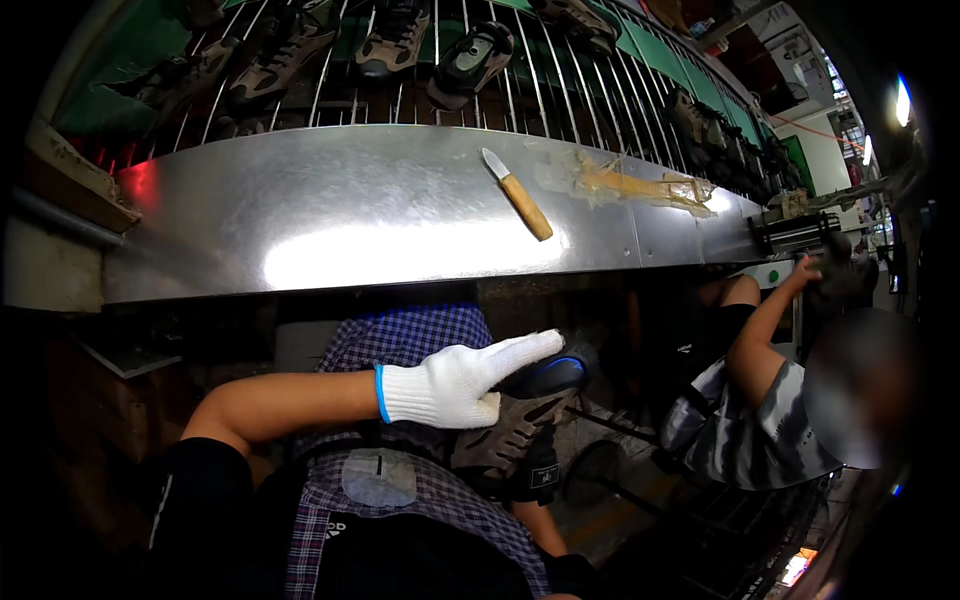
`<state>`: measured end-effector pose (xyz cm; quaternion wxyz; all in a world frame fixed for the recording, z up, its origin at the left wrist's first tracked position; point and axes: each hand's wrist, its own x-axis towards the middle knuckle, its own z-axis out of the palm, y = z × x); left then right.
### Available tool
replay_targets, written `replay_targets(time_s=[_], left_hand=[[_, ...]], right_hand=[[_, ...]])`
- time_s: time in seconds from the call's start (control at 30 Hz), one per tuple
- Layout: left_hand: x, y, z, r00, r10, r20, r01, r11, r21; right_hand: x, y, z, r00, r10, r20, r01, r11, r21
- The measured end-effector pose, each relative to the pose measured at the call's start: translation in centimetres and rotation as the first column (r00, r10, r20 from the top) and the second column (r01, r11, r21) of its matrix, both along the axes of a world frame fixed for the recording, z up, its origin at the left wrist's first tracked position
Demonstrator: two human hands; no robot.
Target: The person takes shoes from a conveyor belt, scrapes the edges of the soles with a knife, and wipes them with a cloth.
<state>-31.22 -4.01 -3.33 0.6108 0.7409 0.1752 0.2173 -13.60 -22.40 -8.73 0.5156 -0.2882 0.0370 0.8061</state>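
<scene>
A brown and black lace-up hiking shoe [507, 430] with a shiny dark toe cap is held above my lap, toe pointing away from me. My left hand [450, 385], in a white knit glove with a blue cuff, grips it by the toe end. The index finger stretches along the toe and the thumb presses its side. My right forearm [541, 528] reaches up to the ankle end of the shoe, where the hand itself is hidden. A knife [518, 198] with a short blade and wooden handle lies on the metal ledge [380, 190] beyond my hands.
Behind the ledge, a rack of metal bars [545, 80] holds several similar shoes [395, 40]. Crumpled brown tape [640, 185] is stuck to the ledge's right part. At right, a co-worker in a grey patterned shirt [765, 430] sits with one arm raised to a dark object.
</scene>
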Motion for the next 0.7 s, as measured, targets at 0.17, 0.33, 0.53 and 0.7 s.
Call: replay_targets(time_s=[0.17,0.33,0.53,0.7], left_hand=[[0.0,-3.5,-2.1,0.980,0.166,0.105,-0.167,0.986,-0.003],[-1.1,-4.6,-0.9,0.938,0.222,0.266,-0.252,0.964,0.084],[-3.0,4.7,7.0,0.991,-0.030,0.130,0.019,0.996,0.085],[-3.8,6.2,5.5,0.989,-0.071,0.129,0.055,0.991,0.121]], right_hand=[[-0.3,0.5,0.0,1.000,-0.009,-0.002,0.009,1.000,-0.005],[-0.1,2.6,-1.1,0.999,0.033,0.012,-0.033,0.999,0.021],[-0.3,5.6,-2.5,0.995,0.081,0.056,-0.084,0.995,0.047],[-0.7,7.9,-2.9,0.988,0.136,0.073,-0.140,0.989,0.040]])
